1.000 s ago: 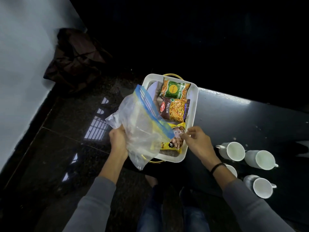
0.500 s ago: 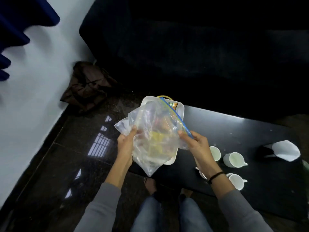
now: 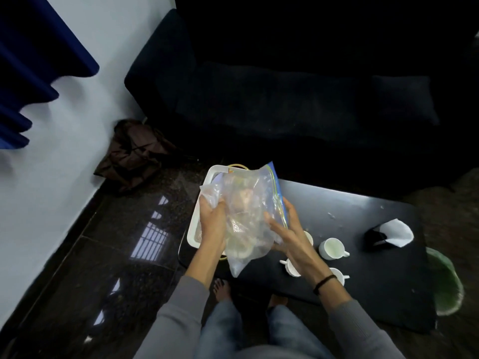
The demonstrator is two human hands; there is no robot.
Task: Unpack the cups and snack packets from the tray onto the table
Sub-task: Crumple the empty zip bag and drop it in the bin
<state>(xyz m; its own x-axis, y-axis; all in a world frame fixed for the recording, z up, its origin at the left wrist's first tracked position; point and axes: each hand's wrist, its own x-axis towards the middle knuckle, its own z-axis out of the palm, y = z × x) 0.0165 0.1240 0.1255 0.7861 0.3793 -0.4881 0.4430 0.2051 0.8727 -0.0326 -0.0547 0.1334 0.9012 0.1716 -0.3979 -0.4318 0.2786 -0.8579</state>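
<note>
Both hands, left hand (image 3: 211, 221) and right hand (image 3: 286, 233), are gripping a clear bag (image 3: 246, 216) with closed fingers, its long axis running upright, hiding the tray (image 3: 193, 235) at the surface's left edge.

Dark sofa (image 3: 285, 99), white wall (image 3: 51, 164), blue curtain (image 3: 31, 60), glossy black floor (image 3: 103, 255).

The plastic bag (image 3: 247, 216) hides most of the tray (image 3: 197, 226) and its contents.

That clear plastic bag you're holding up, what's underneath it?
Under the clear plastic bag, held by the left hand and right hand, sits the white tray on the black table. Its contents show only as blurred shapes through the plastic.
</note>
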